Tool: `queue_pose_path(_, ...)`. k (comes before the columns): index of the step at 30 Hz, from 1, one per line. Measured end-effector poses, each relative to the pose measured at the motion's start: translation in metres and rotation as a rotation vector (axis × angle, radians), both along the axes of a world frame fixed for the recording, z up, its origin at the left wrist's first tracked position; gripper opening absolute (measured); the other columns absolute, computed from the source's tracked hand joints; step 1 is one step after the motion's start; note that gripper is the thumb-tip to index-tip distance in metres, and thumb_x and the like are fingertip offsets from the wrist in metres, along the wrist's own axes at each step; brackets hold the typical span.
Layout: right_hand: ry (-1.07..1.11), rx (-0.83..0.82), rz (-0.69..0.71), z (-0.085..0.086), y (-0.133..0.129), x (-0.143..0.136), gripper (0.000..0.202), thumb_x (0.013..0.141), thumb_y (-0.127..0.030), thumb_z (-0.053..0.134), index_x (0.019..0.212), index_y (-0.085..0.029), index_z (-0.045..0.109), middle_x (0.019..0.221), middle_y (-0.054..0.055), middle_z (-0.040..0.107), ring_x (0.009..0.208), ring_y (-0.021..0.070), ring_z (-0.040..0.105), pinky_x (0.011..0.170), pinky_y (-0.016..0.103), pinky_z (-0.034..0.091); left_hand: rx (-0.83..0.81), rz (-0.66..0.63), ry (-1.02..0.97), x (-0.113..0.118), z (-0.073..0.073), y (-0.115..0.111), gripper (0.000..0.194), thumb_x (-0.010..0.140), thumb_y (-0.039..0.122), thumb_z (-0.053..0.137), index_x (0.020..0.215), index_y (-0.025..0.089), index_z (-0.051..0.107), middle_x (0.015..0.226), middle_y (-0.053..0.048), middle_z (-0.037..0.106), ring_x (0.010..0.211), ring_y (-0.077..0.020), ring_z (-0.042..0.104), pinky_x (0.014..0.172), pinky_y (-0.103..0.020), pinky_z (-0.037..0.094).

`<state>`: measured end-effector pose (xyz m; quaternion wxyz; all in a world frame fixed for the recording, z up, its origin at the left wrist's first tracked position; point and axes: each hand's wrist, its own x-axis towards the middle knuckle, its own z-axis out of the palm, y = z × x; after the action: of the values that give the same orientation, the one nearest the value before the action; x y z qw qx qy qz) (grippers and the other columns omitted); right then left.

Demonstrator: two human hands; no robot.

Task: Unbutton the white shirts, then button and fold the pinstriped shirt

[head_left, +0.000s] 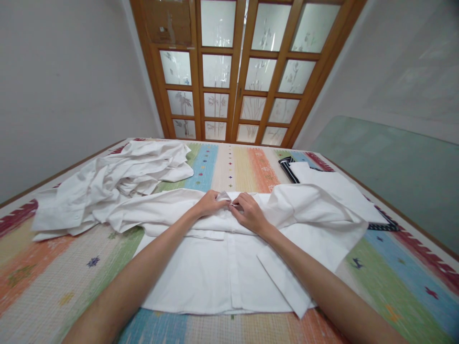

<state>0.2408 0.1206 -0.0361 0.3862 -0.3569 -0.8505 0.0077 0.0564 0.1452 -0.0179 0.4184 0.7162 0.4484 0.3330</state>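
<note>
A white long-sleeved shirt [201, 272] lies spread on the patterned cloth in front of me, its front placket running down the middle toward me. Both hands meet at the upper middle of the shirt. My left hand [211, 204] is closed, pinching the fabric near the collar. Just beside it, my right hand [247, 211] has thumb and fingers pressed together on the same spot of the shirt. Whether a button sits between the fingertips is too small to tell. One cuff points toward me beneath my right forearm.
More crumpled white shirts [107, 177] are heaped at the left. At the right lies a folded white garment [333, 188] over a black-and-white striped edged piece [287, 168]. The striped cloth [32, 286] covers the table. Wooden glass-paned doors [234, 71] stand behind it.
</note>
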Motion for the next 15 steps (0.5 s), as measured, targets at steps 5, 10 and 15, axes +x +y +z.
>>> queue_pose_path(5,-0.034,0.026,-0.046,0.0022,-0.0021,-0.0013,0.008,0.085,-0.018,0.052,0.078,-0.02,0.055,0.079,0.006,0.057,0.079,0.0206,0.052,0.072,0.033,0.041,-0.022,0.024,0.0,-0.0008,-0.0005,0.0023,0.029,0.065,0.038,0.062,0.052,0.013,0.055,0.05,0.005,0.041,0.052,-0.0082,0.036,0.048,-0.02,0.027)
queue_pose_path(10,-0.095,0.099,-0.158,0.0028,-0.004,-0.0041,0.008,0.082,-0.018,0.055,0.075,-0.02,0.054,0.077,0.006,0.057,0.078,0.0221,0.05,0.071,0.034,0.039,-0.027,-0.005,-0.022,-0.0021,-0.0007,0.0027,0.031,0.065,0.04,0.062,0.053,0.013,0.055,0.051,0.005,0.041,0.052,-0.008,0.035,0.048,-0.02,0.026)
queue_pose_path(15,-0.098,0.095,-0.117,0.0029,-0.0036,-0.0048,0.014,0.081,-0.012,0.052,0.071,-0.021,0.05,0.074,0.006,0.054,0.077,0.0213,0.049,0.07,0.033,0.04,-0.002,-0.037,-0.029,-0.0022,-0.0021,0.0025,0.034,0.065,0.044,0.063,0.055,0.012,0.057,0.052,0.004,0.044,0.054,-0.0085,0.037,0.048,-0.02,0.027)
